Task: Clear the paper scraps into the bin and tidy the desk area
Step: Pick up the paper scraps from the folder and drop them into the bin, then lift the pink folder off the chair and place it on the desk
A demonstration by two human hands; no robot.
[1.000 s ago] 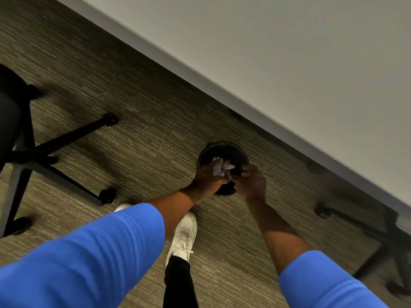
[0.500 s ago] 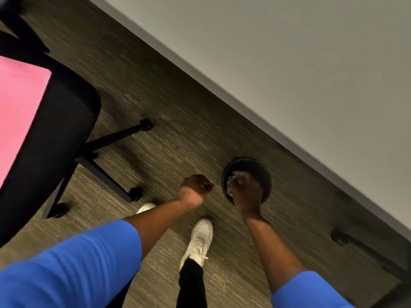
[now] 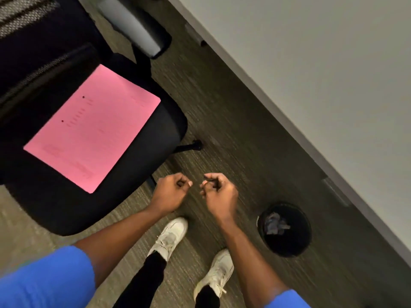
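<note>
The crumpled paper scraps [image 3: 275, 223] lie inside the round black bin [image 3: 287, 247], which stands on the carpet to the right of the right hand [image 3: 219, 193] and a little nearer the person, close under the edge of the pale counter [image 3: 322, 74]. So the binning step looks done, at least for the scraps that can be seen; no loose scrap shows on the carpet in view.

Both hands hang in front of the person, near each other but apart. The left hand [image 3: 171, 192] is curled into a loose fist, and nothing can be made out in it. The right hand is likewise curled, fingers bent inward, apparently empty, though a very small piece tucked inside could not be ruled out.

What remains seems to be the tidying. Just beyond and to the left of the left hand, a pink sheet [image 3: 93, 127] lies flat on the seat of a black office chair [image 3: 142, 152], which stands turned away from the counter. The sheet probably needs putting back and the chair pushing in. The visible part of the counter top is bare; the rest is out of view, so whether more scraps wait there cannot be told.
</note>
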